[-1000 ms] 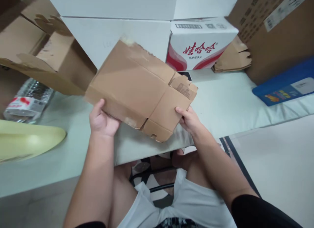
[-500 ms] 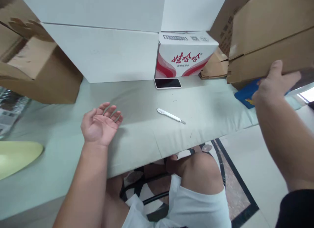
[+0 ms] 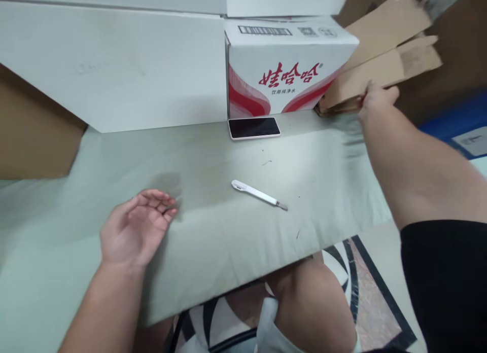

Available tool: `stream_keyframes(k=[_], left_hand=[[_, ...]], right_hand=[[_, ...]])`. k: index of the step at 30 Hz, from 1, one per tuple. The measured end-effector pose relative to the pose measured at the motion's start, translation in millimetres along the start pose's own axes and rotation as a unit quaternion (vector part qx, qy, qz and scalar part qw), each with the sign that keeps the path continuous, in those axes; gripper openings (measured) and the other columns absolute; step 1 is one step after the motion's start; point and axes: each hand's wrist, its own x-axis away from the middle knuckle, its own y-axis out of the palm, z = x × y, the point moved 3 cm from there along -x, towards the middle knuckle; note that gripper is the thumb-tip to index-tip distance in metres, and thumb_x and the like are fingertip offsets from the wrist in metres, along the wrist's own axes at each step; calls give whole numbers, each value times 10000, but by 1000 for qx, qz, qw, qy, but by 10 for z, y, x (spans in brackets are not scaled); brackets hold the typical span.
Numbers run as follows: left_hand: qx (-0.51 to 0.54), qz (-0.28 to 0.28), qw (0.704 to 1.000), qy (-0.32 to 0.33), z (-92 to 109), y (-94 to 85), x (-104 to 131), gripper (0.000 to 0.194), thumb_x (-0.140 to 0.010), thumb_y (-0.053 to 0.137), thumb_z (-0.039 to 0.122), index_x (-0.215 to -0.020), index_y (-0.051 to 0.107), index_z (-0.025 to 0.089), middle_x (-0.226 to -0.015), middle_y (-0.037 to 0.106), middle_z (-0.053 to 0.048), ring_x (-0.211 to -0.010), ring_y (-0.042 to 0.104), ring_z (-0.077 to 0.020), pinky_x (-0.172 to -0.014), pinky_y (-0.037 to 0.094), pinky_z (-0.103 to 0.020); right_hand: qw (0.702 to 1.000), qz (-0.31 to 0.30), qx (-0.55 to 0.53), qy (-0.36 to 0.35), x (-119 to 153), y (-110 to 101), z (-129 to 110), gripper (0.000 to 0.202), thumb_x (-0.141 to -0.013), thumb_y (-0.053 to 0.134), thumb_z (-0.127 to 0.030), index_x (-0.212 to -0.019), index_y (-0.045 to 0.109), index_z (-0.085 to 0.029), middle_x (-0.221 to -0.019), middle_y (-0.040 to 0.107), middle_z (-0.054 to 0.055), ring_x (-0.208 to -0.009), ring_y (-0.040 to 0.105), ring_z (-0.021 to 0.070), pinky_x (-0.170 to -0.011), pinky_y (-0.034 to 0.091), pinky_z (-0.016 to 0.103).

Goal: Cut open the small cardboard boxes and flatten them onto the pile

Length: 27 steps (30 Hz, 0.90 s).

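Observation:
My left hand [image 3: 139,226] is palm up above the table's left half, fingers loosely curled, with nothing in it. At the back right, my right hand [image 3: 376,102] grips the near edge of a flattened cardboard box [image 3: 375,71]; its fingertips are partly hidden. That brown cardboard is beside the white carton with red lettering [image 3: 292,64]. Between my hands lies a white-handled scalpel [image 3: 258,193], its small blade pointing right and towards me. A phone [image 3: 254,128] with a dark screen rests flat against the foot of the carton.
A large white board or box panel [image 3: 152,69] stands along the back. On the left is a brown cardboard box [image 3: 34,130]. A blue object [image 3: 460,122] with a white label is at the far right. Small dark scraps lie on the pale tablecloth [image 3: 205,246].
My right hand has left the large brown box at the right and moved to the flattened cardboard. My left hand is lower and further left in view. The view has shifted closer.

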Motion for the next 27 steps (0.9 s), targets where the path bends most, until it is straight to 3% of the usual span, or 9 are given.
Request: stream_keyframes(k=[3, 6, 9, 12, 14, 18, 21, 25, 27], left_hand=[[-33, 9, 999, 8, -37, -29, 1, 235, -527, 807, 395, -626, 747, 190, -761, 666, -63, -776, 635, -172, -593, 608, -212], [-52, 18, 998, 13, -58, -76, -16, 233, -514, 811, 408, -618, 757, 205, -762, 681, -53, -793, 641, -169, -623, 621, -205], [-66, 20, 997, 22, -69, -99, -38, 211, -534, 790, 412, -605, 754, 217, -760, 692, -41, -783, 636, -159, -635, 627, -204], [-71, 16, 997, 28, -68, -95, -48, 191, -531, 798, 393, -602, 749, 223, -754, 688, -33, -769, 632, -153, -630, 628, -203], [-73, 14, 997, 25, -61, -88, -49, 201, -515, 820, 384, -600, 743, 219, -744, 678, -35, -761, 632, -155, -616, 625, -205], [-63, 7, 998, 19, -48, -89, -61, 254, -483, 873, 374, -624, 742, 208, -749, 672, -38, -768, 648, -163, -623, 621, -213], [-57, -9, 998, 7, -62, -84, -60, 318, -446, 921, 346, -663, 740, 200, -789, 688, -35, -796, 668, -171, -645, 611, -224], [-74, -24, 996, 33, -48, -60, 4, 387, -420, 962, 274, -695, 698, 207, -683, 654, 16, -638, 611, -113, -599, 531, -208], [-82, -39, 995, 52, -10, -62, 40, 427, -429, 977, 341, -684, 666, 199, -632, 640, 31, -555, 569, -97, -553, 493, -210]], right_hand=[[977, 30, 23, 210, 411, 212, 113, 428, -1024, 359, -270, -1104, 597, 77, -917, 758, 263, -529, 665, 62, -535, 420, 258], [947, 65, 48, 311, 755, 265, 52, 441, -949, 475, -102, -1323, 472, 132, -1056, 734, 326, -756, 767, 175, -637, 489, 315], [951, 56, 108, 283, 885, 193, -199, 585, -880, 560, -16, -1445, 433, 67, -1401, 588, 340, -1274, 687, 255, -959, 489, 343], [946, -73, 216, 231, 923, 191, -473, 499, -917, 541, -51, -1408, 519, 33, -1561, 454, 304, -1503, 494, 275, -1118, 378, 328], [933, -131, 247, 226, 952, 219, -579, 441, -964, 481, -74, -1389, 550, 22, -1553, 483, 278, -1516, 469, 284, -1132, 363, 354], [928, -165, 251, 219, 971, 246, -636, 443, -1008, 451, -94, -1431, 543, 2, -1566, 485, 275, -1511, 458, 270, -1157, 345, 373], [923, -204, 245, 217, 991, 182, -710, 508, -941, 536, -44, -1447, 542, -3, -1550, 507, 291, -1466, 501, 257, -1158, 355, 362], [922, -226, 216, 228, 1116, 2, -1076, 600, -815, 610, 6, -1412, 555, 11, -1448, 564, 365, -1351, 579, 333, -1100, 428, 434], [937, -209, 191, 206, 1196, -73, -1368, 617, -801, 608, -7, -1414, 545, -13, -1485, 531, 369, -1374, 555, 350, -1121, 421, 456]])
